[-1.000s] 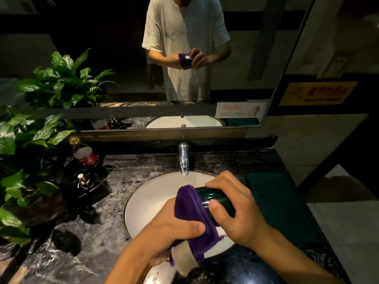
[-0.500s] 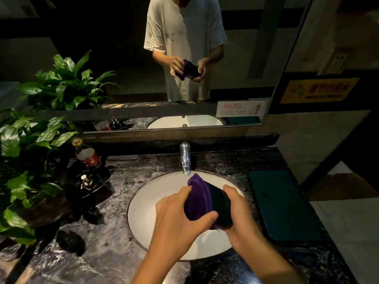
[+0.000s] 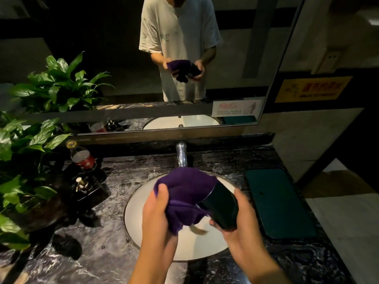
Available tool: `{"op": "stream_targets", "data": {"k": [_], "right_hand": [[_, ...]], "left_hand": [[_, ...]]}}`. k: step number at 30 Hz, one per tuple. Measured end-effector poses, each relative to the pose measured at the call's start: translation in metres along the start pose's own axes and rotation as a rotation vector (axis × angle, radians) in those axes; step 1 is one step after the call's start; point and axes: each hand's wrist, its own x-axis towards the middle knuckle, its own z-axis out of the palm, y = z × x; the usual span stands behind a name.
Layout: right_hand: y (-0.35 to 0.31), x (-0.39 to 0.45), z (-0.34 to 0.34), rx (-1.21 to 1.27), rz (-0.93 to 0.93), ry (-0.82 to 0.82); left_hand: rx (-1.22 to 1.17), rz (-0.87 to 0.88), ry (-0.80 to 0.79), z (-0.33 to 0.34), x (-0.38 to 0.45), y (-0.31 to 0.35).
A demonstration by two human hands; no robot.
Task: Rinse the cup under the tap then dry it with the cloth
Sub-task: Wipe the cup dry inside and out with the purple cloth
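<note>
Over the white basin (image 3: 139, 214) I hold a dark green cup (image 3: 222, 208) on its side in my right hand (image 3: 238, 220). My left hand (image 3: 155, 212) grips a purple cloth (image 3: 184, 195), which is pressed over the cup's open end and drapes down below it. The chrome tap (image 3: 181, 153) stands just behind the cloth; no water shows running from it. The mirror above repeats both hands, cloth and cup.
The basin is set in a dark marble counter (image 3: 82, 263). A dark green mat (image 3: 279, 201) lies to the right. A cola bottle (image 3: 81, 155), a soap pump (image 3: 81, 184) and leafy plants (image 3: 22, 165) crowd the left. The counter ends at right.
The cloth has spread wider over the cup's mouth, and my left hand has shifted left on it. My right hand has turned the cup so more of its side shows.
</note>
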Motion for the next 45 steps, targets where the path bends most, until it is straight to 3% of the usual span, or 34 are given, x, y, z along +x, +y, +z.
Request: {"op": "stream_targets", "data": {"k": [3, 8, 13, 17, 21, 23, 25, 27, 29, 31, 32, 34, 36, 39, 42, 45], "right_hand": [[0.001, -0.003, -0.002, 0.306, 0.185, -0.126], [-0.007, -0.009, -0.002, 0.324, 0.017, -0.330], [-0.017, -0.020, 0.024, 0.006, -0.334, -0.186], [-0.004, -0.030, 0.035, -0.444, -0.715, -0.080], [0.009, -0.034, 0.034, -0.782, -0.795, -0.189], [0.004, -0.031, 0.026, -0.826, -0.829, -0.257], [-0.006, -0.023, 0.012, -0.556, -0.720, -0.133], [-0.014, -0.008, -0.007, -0.256, -0.463, 0.021], [-0.013, 0.001, -0.016, -0.111, -0.163, -0.173], [-0.005, 0.004, -0.013, 0.024, 0.011, -0.434], [-0.001, 0.006, -0.012, 0.065, 0.028, -0.525], [-0.002, 0.004, -0.012, -0.064, -0.042, -0.505], [-0.015, 0.009, -0.014, -0.400, -0.241, -0.441], [-0.032, 0.017, -0.022, -0.804, -0.377, -0.447], [-0.017, 0.019, -0.027, -0.503, -0.199, -0.634], [0.006, 0.021, -0.025, -0.282, -0.218, -0.579]], "left_hand": [[-0.235, -0.131, 0.040, -0.002, 0.004, 0.002], [-0.280, -0.083, -0.036, -0.010, 0.002, -0.004], [0.065, 0.085, -0.127, -0.011, -0.001, -0.013], [0.084, 0.050, -0.424, -0.003, -0.009, -0.015], [-0.052, -0.023, -0.273, 0.004, -0.009, -0.020], [-0.128, -0.122, -0.262, -0.003, -0.009, -0.020], [-0.160, -0.221, -0.279, -0.013, -0.008, -0.016], [-0.202, -0.271, -0.300, -0.017, -0.007, -0.010], [-0.232, -0.298, -0.318, -0.013, -0.006, -0.008], [-0.213, -0.329, -0.351, -0.006, -0.005, -0.007], [-0.195, -0.333, -0.375, -0.004, -0.004, -0.007], [-0.175, -0.330, -0.394, -0.005, -0.001, -0.007], [-0.173, -0.319, -0.416, -0.009, 0.002, -0.004], [-0.131, -0.258, -0.444, -0.015, 0.003, 0.002], [-0.192, -0.296, -0.424, -0.016, 0.003, 0.001], [-0.217, -0.323, -0.451, -0.015, 0.002, 0.000]]}}
